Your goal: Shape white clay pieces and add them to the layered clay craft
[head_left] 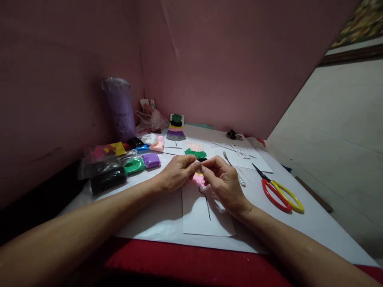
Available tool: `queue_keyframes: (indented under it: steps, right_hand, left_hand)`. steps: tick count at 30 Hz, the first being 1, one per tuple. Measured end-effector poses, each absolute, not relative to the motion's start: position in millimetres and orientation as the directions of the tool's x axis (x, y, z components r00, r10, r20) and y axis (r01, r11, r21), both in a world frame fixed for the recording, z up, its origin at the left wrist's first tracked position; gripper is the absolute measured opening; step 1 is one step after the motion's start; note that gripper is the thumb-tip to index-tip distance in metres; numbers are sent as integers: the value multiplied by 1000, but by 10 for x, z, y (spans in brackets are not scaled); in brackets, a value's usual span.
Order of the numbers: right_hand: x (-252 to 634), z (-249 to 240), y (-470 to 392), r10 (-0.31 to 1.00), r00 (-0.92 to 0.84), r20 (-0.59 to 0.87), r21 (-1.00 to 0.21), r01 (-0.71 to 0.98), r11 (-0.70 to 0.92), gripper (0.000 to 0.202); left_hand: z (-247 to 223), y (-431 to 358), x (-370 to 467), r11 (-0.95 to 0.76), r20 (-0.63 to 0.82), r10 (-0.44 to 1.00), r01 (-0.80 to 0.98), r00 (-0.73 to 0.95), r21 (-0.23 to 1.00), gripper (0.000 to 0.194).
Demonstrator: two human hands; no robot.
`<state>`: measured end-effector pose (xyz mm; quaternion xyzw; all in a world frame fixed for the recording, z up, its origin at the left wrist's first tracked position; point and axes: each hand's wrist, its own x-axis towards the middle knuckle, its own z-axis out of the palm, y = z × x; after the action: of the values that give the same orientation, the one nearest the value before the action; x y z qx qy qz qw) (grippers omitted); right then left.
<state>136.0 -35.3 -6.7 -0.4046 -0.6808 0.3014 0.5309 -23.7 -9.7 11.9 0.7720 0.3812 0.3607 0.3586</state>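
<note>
My left hand (179, 172) and my right hand (225, 184) meet over a white sheet of paper (194, 221). Their thumbs and fingers pinch together at the fingertips, and whatever is between them is too small and hidden to make out. Beneath them, the sheet carries a layered picture in what looks like soft clay. Its pale peach top (194, 147), green band (196, 153) and pink band (198, 180) show, with black and yellow partly covered by my hands. A thin dark wavy line (206, 201) runs down the paper below the pink.
Red-and-yellow-handled scissors (274, 196) lie at right, near a fork (226, 156). Bagged clay, including green (134, 166), purple (151, 160) and black (108, 180), crowds the left. Behind stand a purple tumbler (120, 107) and a similar layered picture card (176, 133). Pink walls close the back.
</note>
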Motion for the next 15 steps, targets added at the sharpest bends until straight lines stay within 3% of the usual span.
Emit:
queue_keyframes:
  steps: [15]
  right_hand:
    - [1354,-38,-365,865,-75,497,-832,241,499,6]
  left_hand:
    - [121,-11,-219,-380,349,922,221,168,898,33]
